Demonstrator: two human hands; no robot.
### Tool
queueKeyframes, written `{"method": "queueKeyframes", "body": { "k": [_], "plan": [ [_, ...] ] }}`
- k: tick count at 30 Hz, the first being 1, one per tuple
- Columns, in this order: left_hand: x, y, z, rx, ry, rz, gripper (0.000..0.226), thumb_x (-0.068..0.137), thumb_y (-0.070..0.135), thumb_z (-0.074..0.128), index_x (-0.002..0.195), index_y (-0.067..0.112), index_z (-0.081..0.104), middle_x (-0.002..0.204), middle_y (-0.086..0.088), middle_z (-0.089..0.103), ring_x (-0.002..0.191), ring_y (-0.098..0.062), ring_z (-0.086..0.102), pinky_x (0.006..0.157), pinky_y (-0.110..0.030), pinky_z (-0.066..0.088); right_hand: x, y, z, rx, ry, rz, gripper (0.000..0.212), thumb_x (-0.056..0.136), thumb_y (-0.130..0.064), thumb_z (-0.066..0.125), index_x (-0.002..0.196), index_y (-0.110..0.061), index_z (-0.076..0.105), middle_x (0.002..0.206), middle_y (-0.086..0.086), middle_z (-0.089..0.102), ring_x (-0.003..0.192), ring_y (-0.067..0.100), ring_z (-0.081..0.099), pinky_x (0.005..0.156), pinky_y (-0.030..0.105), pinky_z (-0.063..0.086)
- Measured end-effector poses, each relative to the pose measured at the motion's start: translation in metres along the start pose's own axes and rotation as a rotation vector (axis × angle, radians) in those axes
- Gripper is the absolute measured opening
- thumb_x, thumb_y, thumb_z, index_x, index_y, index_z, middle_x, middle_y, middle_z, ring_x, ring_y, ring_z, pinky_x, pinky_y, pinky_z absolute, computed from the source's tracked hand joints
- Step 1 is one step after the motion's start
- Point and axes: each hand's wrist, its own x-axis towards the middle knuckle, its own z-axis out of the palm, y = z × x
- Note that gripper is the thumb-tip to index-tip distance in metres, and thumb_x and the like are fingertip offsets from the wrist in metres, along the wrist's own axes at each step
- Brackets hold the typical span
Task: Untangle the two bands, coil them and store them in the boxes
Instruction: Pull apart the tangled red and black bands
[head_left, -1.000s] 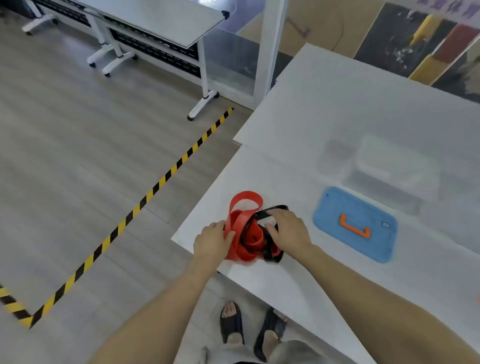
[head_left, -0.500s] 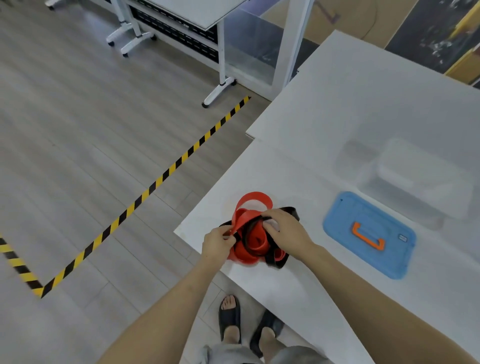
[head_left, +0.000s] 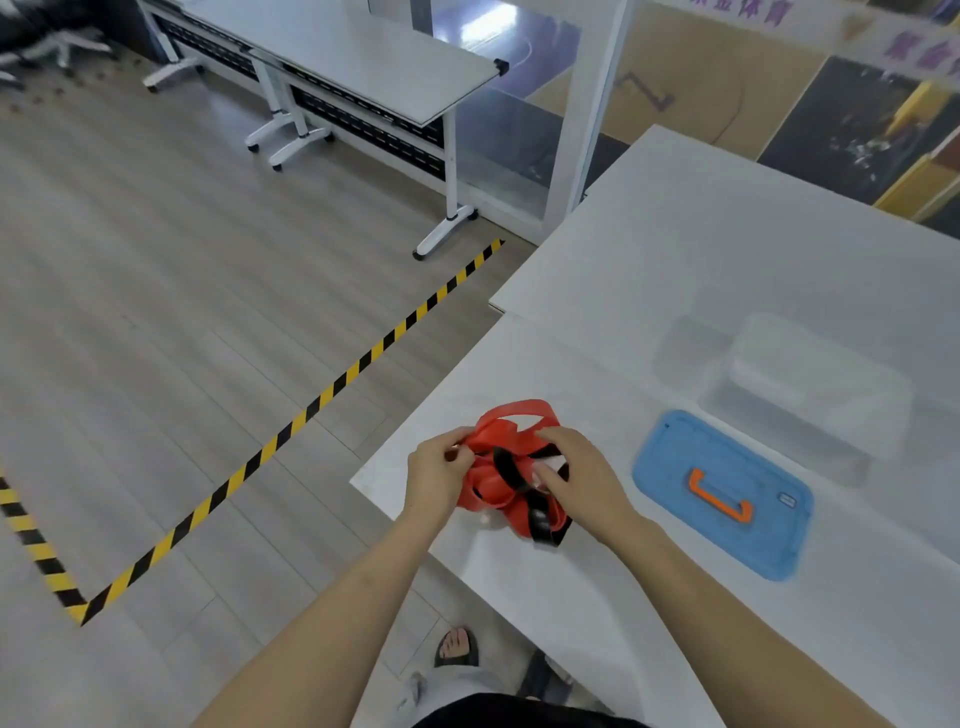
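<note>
My left hand (head_left: 439, 475) pinches the soft, springy red band (head_left: 511, 418) at nine o'clock; my right hand (head_left: 582, 475) grips the limp black band (head_left: 506, 467) at three.

tangled bands (head_left: 511, 480) near table (head_left: 701, 270) corner; lid (head_left: 724, 493) right; box (head_left: 810, 387) behind lid.

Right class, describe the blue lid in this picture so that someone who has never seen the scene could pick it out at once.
Start at the long white table on the right. Near its front edge two hands work a tangle of red and black bands; just right of them lies the flat blue rectangular plastic lid. Its bright orange handle sets it apart from the clear plastic box behind it.
</note>
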Motion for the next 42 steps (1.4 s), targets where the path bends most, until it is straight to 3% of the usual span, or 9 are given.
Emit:
{"method": "queueKeyframes", "body": {
  "k": [4, 7, 13, 19, 25, 29, 33, 38, 42],
  "plan": [
    [0.005, 0.025, 0.006, -0.028, -0.021, 0.087, 0.038, 0.096, 0.003, 0.055, 0.114, 0.025, 0.080, 0.103, 0.021, 0.077, 0.098, 0.001, 0.070, 0.089, -0.017, 0.054, 0.017, -0.011, -0.012, -0.143, 0.017, -0.017, 0.072, 0.091, -0.042, 0.068, 0.156, -0.034, 0.037, 0.169, -0.006, 0.032, 0.155, 0.018, 0.030, 0.125, 0.043, 0.032],
    [0.007, 0.039, 0.011, -0.065, -0.080, 0.174, 0.036, 0.098, 0.004, 0.057, 0.117, 0.023, 0.080, 0.113, 0.013, 0.078, 0.106, -0.004, 0.070, 0.095, -0.026, 0.057, 0.031, -0.019, -0.022, -0.262, -0.026, -0.064, 0.075, 0.095, -0.050, 0.064, 0.159, -0.029, 0.032, 0.168, -0.002, 0.035, 0.158, 0.023, 0.027, 0.128, 0.048, 0.022],
    [0.008, 0.032, 0.007, -0.127, -0.127, 0.133, 0.024, 0.093, 0.017, 0.077, 0.117, 0.022, 0.074, 0.116, 0.010, 0.072, 0.106, 0.001, 0.069, 0.098, -0.035, 0.060, 0.030, -0.023, -0.043, 0.051, -0.137, 0.067, 0.043, 0.088, -0.056, 0.070, 0.125, -0.039, 0.060, 0.112, -0.015, 0.071, 0.103, 0.009, 0.068, 0.093, 0.032, 0.055],
    [-0.005, 0.011, 0.014, -0.183, -0.292, 0.075, 0.052, 0.087, 0.026, 0.084, 0.131, 0.041, 0.061, 0.124, 0.011, 0.071, 0.118, -0.009, 0.067, 0.101, -0.031, 0.055, 0.013, -0.036, -0.057, 0.296, -0.103, 0.085, 0.028, 0.088, -0.041, 0.076, 0.114, -0.034, 0.070, 0.104, -0.011, 0.075, 0.096, 0.008, 0.072, 0.090, 0.032, 0.060],
    [-0.001, 0.005, 0.013, -0.040, -0.234, 0.066, 0.023, 0.100, 0.013, 0.064, 0.106, 0.030, 0.077, 0.105, 0.006, 0.076, 0.097, -0.014, 0.072, 0.099, -0.047, 0.057, 0.011, -0.057, -0.081, 0.489, 0.019, 0.076, 0.018, 0.098, -0.025, 0.071, 0.116, -0.024, 0.072, 0.102, -0.001, 0.077, 0.088, 0.005, 0.074, 0.078, 0.019, 0.058],
    [0.002, 0.022, 0.005, -0.108, -0.278, 0.078, 0.008, 0.094, 0.028, 0.074, 0.101, 0.031, 0.076, 0.101, 0.006, 0.079, 0.100, -0.017, 0.074, 0.098, -0.042, 0.059, 0.016, -0.075, -0.091, 0.623, 0.089, 0.066, 0.016, 0.101, -0.027, 0.067, 0.115, -0.024, 0.073, 0.103, 0.004, 0.079, 0.089, 0.015, 0.077, 0.078, 0.024, 0.059],
    [0.003, 0.039, 0.005, -0.193, -0.212, 0.120, 0.016, 0.090, 0.024, 0.081, 0.103, 0.027, 0.072, 0.102, 0.013, 0.077, 0.097, -0.007, 0.071, 0.086, -0.017, 0.053, 0.027, -0.095, -0.091, 0.681, 0.069, 0.039, 0.020, 0.102, -0.032, 0.065, 0.119, -0.024, 0.073, 0.111, 0.001, 0.078, 0.104, 0.019, 0.075, 0.091, 0.030, 0.059],
    [0.004, 0.051, 0.000, -0.294, -0.128, 0.158, 0.015, 0.094, 0.018, 0.077, 0.107, 0.023, 0.073, 0.106, 0.009, 0.078, 0.105, -0.012, 0.071, 0.095, -0.029, 0.055, 0.037, -0.116, -0.097, 0.753, 0.020, -0.016, 0.029, 0.099, -0.040, 0.067, 0.123, -0.026, 0.073, 0.117, 0.008, 0.077, 0.113, 0.030, 0.072, 0.103, 0.045, 0.056],
    [0.005, 0.061, -0.005, -0.369, -0.136, 0.195, 0.015, 0.097, 0.011, 0.072, 0.110, 0.017, 0.073, 0.112, 0.003, 0.078, 0.112, -0.014, 0.071, 0.096, -0.028, 0.056, 0.044, -0.129, -0.107, 0.776, -0.034, -0.067, 0.029, 0.102, -0.035, 0.064, 0.126, -0.021, 0.071, 0.119, 0.017, 0.074, 0.104, 0.027, 0.071, 0.094, 0.044, 0.058]
  ]
}}
